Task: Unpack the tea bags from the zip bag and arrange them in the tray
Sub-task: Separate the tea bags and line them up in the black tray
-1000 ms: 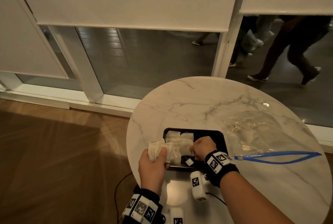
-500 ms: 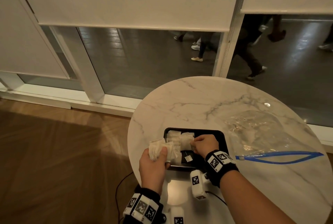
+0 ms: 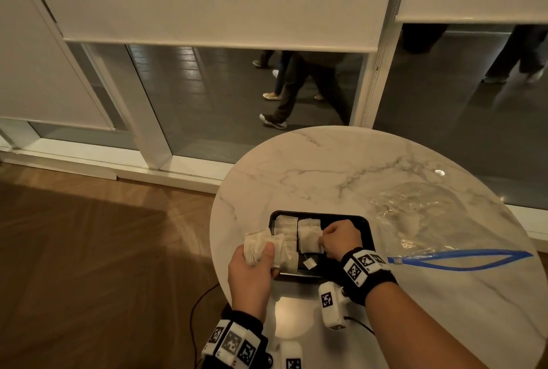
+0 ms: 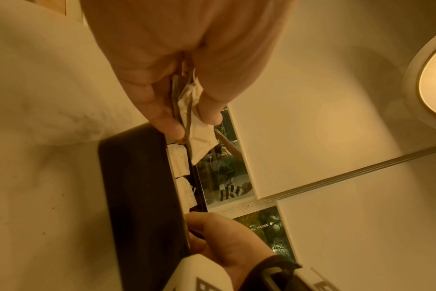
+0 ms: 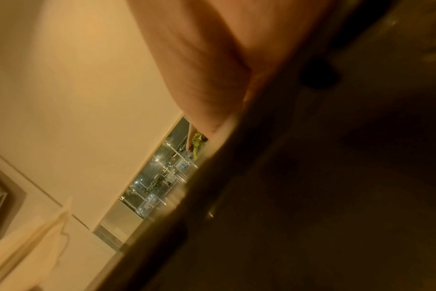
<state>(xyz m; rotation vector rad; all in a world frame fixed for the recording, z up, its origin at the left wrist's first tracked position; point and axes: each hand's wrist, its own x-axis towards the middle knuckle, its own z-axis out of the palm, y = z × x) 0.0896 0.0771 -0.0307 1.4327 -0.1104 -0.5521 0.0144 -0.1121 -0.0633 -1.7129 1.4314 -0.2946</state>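
Note:
A black tray [image 3: 366,224] sits near the front of the round marble table [image 3: 326,167], holding two columns of white tea bags [image 3: 284,227]. My left hand [image 3: 252,261] grips a bunch of tea bags [image 3: 261,245] over the tray's left edge; the left wrist view shows them pinched [image 4: 192,110] between thumb and fingers beside the tray [image 4: 137,187]. My right hand [image 3: 338,239] is curled inside the tray, pinching the right edge of a tea bag [image 3: 310,235] in the second column. The clear zip bag [image 3: 430,220] with a blue zipper lies open to the right.
A loose paper tag [image 3: 310,263] lies in the tray's near corner. A dark cable [image 3: 201,303] hangs off the table's front-left edge over the wooden floor. Behind the table is a glass wall with people walking past outside.
My right hand has moved slightly up the tray, setting a tea bag onto the second column. The left hand has stayed put with its bunch.

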